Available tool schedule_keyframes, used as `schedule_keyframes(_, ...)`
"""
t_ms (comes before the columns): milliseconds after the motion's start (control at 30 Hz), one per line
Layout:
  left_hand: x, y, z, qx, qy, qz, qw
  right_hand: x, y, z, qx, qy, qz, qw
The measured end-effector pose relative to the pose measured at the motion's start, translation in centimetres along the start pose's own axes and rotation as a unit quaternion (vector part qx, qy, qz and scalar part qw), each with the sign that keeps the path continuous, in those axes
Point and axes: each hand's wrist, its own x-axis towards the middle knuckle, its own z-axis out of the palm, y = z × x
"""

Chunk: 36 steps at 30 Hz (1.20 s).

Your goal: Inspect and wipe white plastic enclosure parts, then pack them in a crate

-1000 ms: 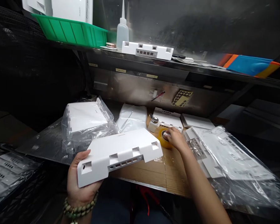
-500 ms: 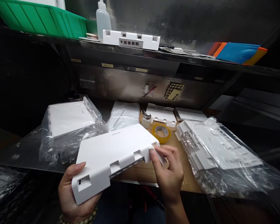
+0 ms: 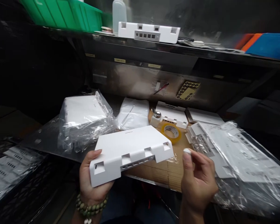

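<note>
My left hand (image 3: 93, 174) is closed round the left end of a white router housing (image 3: 128, 143), thumb on top and fingers underneath. The housing is tilted above the table, its edge with square recesses and a row of ports facing me. Away from its right end, my right hand (image 3: 198, 177) is pinched shut on a small white piece (image 3: 187, 151); its kind is not clear. Behind the housing lies a roll of yellow tape (image 3: 171, 133). Beside the tape stands a small bottle with a metal cap (image 3: 156, 115).
Bagged white housings lie at left (image 3: 84, 112) and right (image 3: 233, 152). Another white housing (image 3: 171, 113) rests behind the tape, near a white plastic stack (image 3: 134, 113). The shelf overhead bears a green bin (image 3: 65, 14) and one housing (image 3: 149, 32). A crate with wrapped housings (image 3: 11, 168) stands lower left.
My right hand has left the housing's right corner and moved right, with the small white piece now showing at its fingertips. My left hand still holds the housing. The view has shifted.
</note>
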Motion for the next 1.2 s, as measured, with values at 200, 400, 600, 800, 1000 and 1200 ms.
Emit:
schedule_keyframes(200, 0.3, -1.1, 1.1, -0.014, 0.020, 0.001, 1.000, -3.0, 1.6, -1.6, 0.028, -0.071, 0.131, 0.988)
schedule_keyframes(400, 0.7, -1.7, 0.5, -0.039, -0.030, -0.024, 0.998, -4.8, 1.9, -2.0, 0.039, -0.058, 0.252, 0.965)
schedule_keyframes(600, 0.7, -2.1, 0.6, -0.033, -0.059, -0.019, 0.998, -4.2, 0.5, -1.1, 0.046, -0.052, 0.138, 0.988)
schedule_keyframes(800, 0.4, -3.8, 1.2, -0.026, -0.101, -0.024, 0.994, -4.1, -5.7, 1.2, 0.108, -0.279, -0.156, 0.941)
schedule_keyframes(1000, -0.3, -4.7, 1.4, -0.017, -0.151, -0.094, 0.984, -5.8, -8.9, 3.5, 0.136, -0.300, -0.149, 0.932)
schedule_keyframes(1200, 0.4, -4.0, 1.3, -0.017, -0.103, -0.059, 0.993, -5.3, -8.5, 2.2, 0.145, -0.297, -0.090, 0.940)
